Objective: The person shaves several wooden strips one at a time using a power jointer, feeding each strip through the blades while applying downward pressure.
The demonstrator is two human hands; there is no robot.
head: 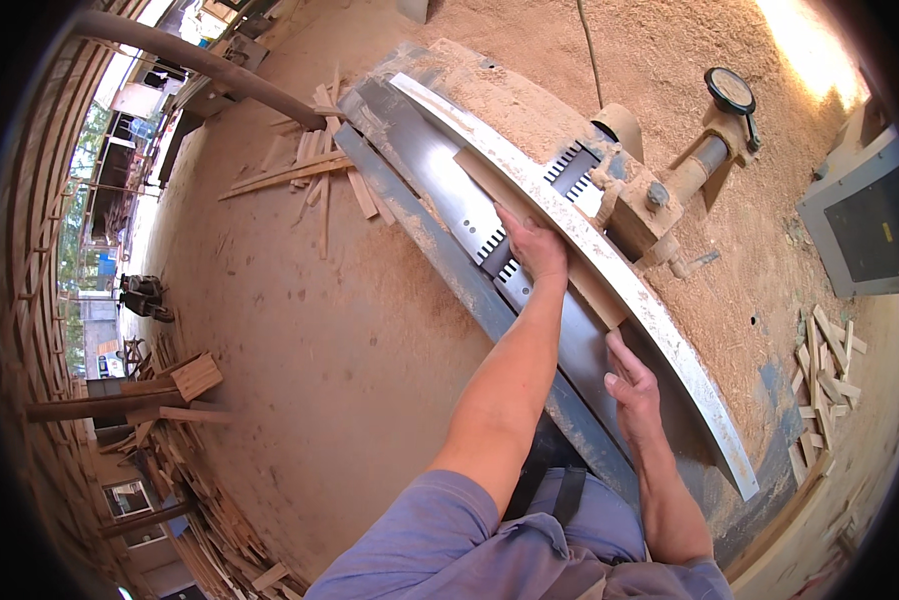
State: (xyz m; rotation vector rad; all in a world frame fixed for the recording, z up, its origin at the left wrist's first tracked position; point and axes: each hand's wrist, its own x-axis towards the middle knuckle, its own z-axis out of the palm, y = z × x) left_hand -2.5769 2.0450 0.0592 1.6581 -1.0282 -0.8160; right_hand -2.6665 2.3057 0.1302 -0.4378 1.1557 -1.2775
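A jointer with a smooth metal bed (438, 169) runs diagonally before me, its long metal fence (569, 217) standing along it. A wooden board (599, 292) lies against the fence. My left hand (537, 251) presses on the board's side near the slotted edges of the bed, fingers pointing up the bed. At the board's near end is my right hand (633, 386), its fingertips touching the end or very close to it, thumb apart. The cutterhead is largely hidden around my left hand and the board.
Behind the fence sits a fence bracket with a black-rimmed handwheel (731, 90). Sawdust covers the machine's rear and the floor. Wood offcuts (322, 165) lie beyond the far end; more strips (824, 390) lie at right. A grey machine cabinet (862, 217) stands at far right.
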